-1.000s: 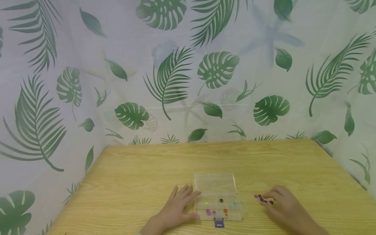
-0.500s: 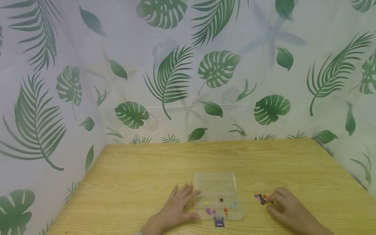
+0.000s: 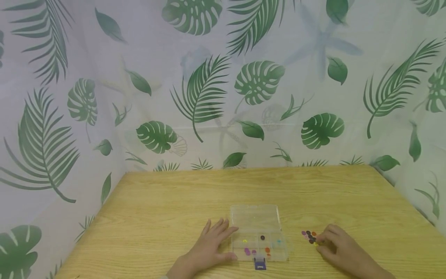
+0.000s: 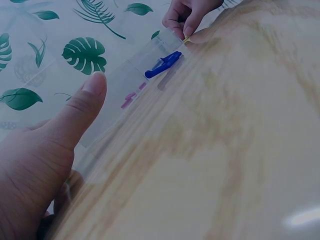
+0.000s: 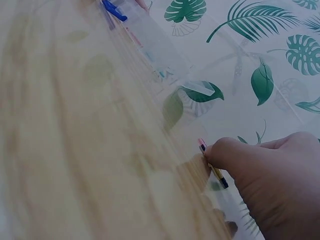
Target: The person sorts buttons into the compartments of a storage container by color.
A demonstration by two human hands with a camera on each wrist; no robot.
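Right hand (image 3: 343, 248) has moved off the top of the loose pile (image 3: 311, 237) over the last second, toward the pile's right side; an orange piece (image 3: 314, 233) at its far edge, covered then, now shows. Thumb and fingertip come close together right at a yellow piece (image 3: 316, 244) on the pile's near side. Cannot tell whether that piece is pinched or only touched. Left hand (image 3: 210, 248) unchanged: fingers spread, thumb and forefinger at the left edge of the clear box (image 3: 287, 250), seemingly steadying it. Box sits on the near part of the tabletop (image 3: 174, 197), well apart from its far edge, lid (image 3: 255, 217) laid back, blue latch (image 3: 259, 264) toward the person. Far row of compartments: yellow (image 3: 245, 241), black (image 3: 263, 237) and light-blue (image 3: 279, 241) pieces. Near row: purple (image 3: 247, 251) and orange (image 3: 267, 250). Pile lies to the box's right, toward the tabletop's right edge. Contents look the same as a second ago; judgement: attention has settled on the yellow piece, with several others on the tabletop.
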